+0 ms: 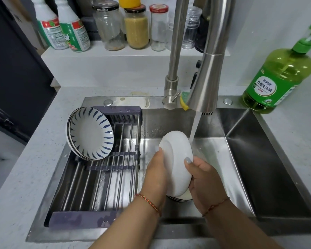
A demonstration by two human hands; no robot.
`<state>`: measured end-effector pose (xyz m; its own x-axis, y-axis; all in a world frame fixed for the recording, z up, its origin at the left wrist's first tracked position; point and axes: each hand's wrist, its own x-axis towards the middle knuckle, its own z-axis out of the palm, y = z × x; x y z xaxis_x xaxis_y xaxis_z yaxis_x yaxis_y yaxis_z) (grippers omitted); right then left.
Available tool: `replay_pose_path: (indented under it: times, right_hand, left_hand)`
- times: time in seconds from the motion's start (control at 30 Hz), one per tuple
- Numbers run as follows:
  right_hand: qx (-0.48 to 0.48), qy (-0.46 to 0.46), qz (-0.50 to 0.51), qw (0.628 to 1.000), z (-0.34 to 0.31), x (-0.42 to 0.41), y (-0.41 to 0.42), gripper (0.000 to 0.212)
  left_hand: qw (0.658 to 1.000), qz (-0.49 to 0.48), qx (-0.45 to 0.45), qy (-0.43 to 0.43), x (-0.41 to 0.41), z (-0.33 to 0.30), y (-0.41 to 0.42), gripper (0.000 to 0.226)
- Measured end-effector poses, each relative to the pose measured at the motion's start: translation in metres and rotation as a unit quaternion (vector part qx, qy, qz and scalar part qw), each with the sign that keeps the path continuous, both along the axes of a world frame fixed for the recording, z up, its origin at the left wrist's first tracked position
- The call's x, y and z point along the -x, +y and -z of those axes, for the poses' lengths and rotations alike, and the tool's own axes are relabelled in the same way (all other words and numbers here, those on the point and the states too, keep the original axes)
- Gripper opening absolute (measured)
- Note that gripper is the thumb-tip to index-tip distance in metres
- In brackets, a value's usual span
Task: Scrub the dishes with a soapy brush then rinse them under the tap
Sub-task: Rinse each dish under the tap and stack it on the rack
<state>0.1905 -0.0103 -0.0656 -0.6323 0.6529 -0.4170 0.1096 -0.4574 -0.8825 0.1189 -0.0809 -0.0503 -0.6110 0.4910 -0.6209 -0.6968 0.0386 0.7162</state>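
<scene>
The green plastic dish-soap bottle with a pump (280, 78), standing at the right of the sink, has a green label with white Chinese characters that read 柠檬洗洁精; the smaller print on it is too small to read. The two white bottles with green and red labels (61, 27) on the back shelf carry print that is too blurred to read.

The left part of the sink (241, 159) is covered by a drying rack (104, 177), and two striped bowls (90, 133) lean at its far left end. The near bars of the rack are bare. The tap (205, 78) hangs over the middle, with water (193, 130) running down. Both hands fill the space under it, holding a white bowl (178, 164). More dishes (180, 197) sit just below. The right part of the sink is open. A green soap bottle (278, 76) stands on the back right corner.
</scene>
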Motion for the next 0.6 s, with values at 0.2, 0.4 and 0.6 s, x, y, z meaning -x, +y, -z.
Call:
replay_pose_path:
  times: [0.2, 0.4, 0.6]
  right_hand:
    - [-0.066, -0.021, -0.025, 0.997, -0.005, 0.013, -0.013, 0.032]
    - [-0.12, -0.015, -0.019, 0.992, -0.015, 0.023, -0.027, 0.028]
    - [-0.146, 0.056, 0.0, 0.988, -0.042, 0.036, -0.042, 0.016]
  left_hand:
    - [1.0, 0.001, -0.006, -0.001, -0.002, -0.012, -0.002, 0.05]
    - [0.996, 0.061, -0.056, 0.029, 0.01, -0.016, -0.018, 0.052]
    - [0.981, 0.058, -0.026, 0.185, 0.028, -0.021, -0.04, 0.056]
